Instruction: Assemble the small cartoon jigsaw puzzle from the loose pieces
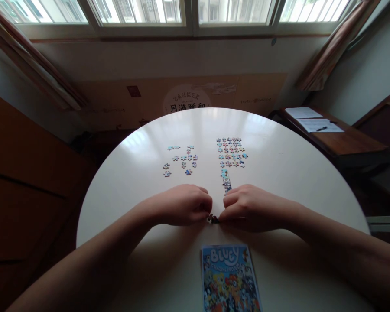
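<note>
Two bare hands, left hand (pixel 186 204) and right hand (pixel 253 208), are pinching small dark interlocking jigsaw pieces (pixel 212 219) low over the glossy white round table (pixel 117 190), near the blue illustrated Bluey sheet (pixel 230 277). Partly assembled: one narrow multicoloured strip (pixel 226 182) is lying joined beyond the right hand. Plenty left: small knobbed cardboard pieces are sitting loose in rows (pixel 230 150) and a scattered left group (pixel 183 159).

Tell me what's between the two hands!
Puzzle pieces, in a small dark bunch. The head view shows them at the fingertips, between the left hand and the right hand.
</note>
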`<state>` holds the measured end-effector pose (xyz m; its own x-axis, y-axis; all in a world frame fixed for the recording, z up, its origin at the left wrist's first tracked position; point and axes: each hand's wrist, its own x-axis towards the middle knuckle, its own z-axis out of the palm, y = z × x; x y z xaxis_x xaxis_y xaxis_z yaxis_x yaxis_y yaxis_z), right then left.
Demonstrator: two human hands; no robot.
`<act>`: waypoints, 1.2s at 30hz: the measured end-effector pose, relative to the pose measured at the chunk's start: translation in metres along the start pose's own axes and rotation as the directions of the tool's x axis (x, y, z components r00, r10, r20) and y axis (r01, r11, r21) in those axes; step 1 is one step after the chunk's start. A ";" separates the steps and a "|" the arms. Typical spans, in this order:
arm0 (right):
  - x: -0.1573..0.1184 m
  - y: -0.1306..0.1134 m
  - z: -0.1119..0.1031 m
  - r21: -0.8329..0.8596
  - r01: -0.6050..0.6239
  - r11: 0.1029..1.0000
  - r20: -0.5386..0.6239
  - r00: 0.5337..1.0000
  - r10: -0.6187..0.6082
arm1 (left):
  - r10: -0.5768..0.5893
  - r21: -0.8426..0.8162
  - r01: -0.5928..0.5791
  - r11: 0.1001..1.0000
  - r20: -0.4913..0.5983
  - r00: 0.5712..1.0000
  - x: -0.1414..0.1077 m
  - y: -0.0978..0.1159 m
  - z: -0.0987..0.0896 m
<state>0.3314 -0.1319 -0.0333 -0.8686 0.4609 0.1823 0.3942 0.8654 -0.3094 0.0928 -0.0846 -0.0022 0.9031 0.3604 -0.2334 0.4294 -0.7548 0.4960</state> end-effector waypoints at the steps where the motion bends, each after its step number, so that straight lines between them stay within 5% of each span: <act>1: 0.000 0.000 0.000 -0.002 -0.002 1.000 0.001 1.000 0.002 | -0.003 0.005 0.003 1.000 0.011 1.000 0.000 0.001 -0.001; 21: -0.009 0.001 -0.005 0.014 -0.011 1.000 0.010 1.000 0.011 | -0.106 0.154 0.089 0.984 0.106 0.989 0.007 0.015 0.002; 36: -0.006 -0.002 -0.010 0.035 -0.045 0.998 0.051 0.998 0.043 | -0.065 0.198 0.064 0.978 0.000 0.998 0.006 0.015 0.008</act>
<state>0.3390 -0.1348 -0.0250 -0.8650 0.4868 0.1213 0.4217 0.8365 -0.3500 0.1049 -0.0983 -0.0026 0.8731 0.4088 -0.2658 0.4784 -0.8236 0.3049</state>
